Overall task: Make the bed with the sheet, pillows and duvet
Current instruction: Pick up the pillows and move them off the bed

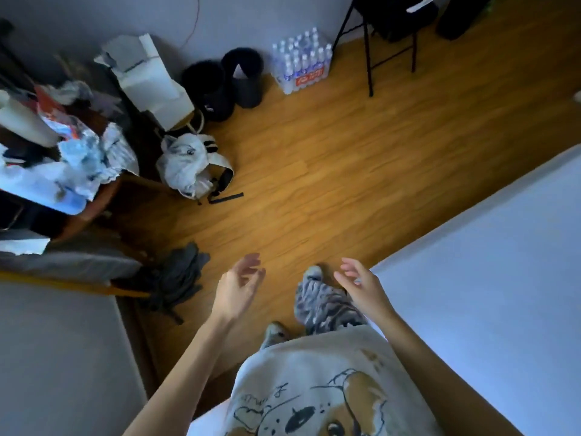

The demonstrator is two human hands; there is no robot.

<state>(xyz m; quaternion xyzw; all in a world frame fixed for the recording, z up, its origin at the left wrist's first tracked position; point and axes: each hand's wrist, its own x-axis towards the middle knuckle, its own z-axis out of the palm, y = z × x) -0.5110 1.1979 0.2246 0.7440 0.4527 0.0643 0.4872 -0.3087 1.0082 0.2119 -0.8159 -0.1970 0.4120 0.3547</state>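
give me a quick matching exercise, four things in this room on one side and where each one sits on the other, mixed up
Things:
1. pack of water bottles
2. black boots
3. white bed surface
4. grey cloth heap

Places:
A. right side, beside the person
B. floor, left of the left hand
C. against the far wall, left of the black stand
D. by the wall, left of the water

Pairs: 1-C, 2-D, 3-A, 4-B

My bed at three o'clock is plain pale blue-white. My shirt at six is cream with an orange-and-black cartoon dog. My trousers are grey tabby-striped. The floor is honey-brown wood. At twelve, two black boots and clear bottles with red labels.
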